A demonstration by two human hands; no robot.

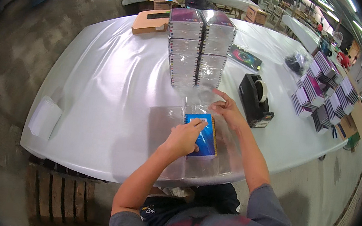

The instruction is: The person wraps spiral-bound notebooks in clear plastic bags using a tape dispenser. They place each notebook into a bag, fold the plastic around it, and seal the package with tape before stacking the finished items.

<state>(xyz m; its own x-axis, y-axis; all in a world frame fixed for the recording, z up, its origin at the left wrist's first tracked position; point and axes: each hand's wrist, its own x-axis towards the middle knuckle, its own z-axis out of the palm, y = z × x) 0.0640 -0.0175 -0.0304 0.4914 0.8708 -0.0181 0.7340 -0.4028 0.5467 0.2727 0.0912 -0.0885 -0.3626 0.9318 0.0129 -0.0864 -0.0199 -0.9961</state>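
Observation:
In front of me lies a blue spiral-bound notebook (206,143) on a spread sheet of clear plastic film (167,119). My left hand (183,138) rests on the notebook's cover, fingers stretched across its upper part and thumb lower down, apart from them. Beyond the notebook's top edge, my right hand (226,109) is over the film's far end. Its index finger points outward, separated from the thumb, close to a transparent flap; whether it touches the flap is hard to make out. Just past it stands a tall double stack of spiral notebooks (199,52), glossy as if in clear wrap.
A black tape dispenser (254,99) stands right of my right hand. Behind it lies a dark notebook (245,58). Piled notebooks (322,91) occupy the table's right end. An open cardboard box (148,23) sits at the back, a white bundle (45,117) at the left edge.

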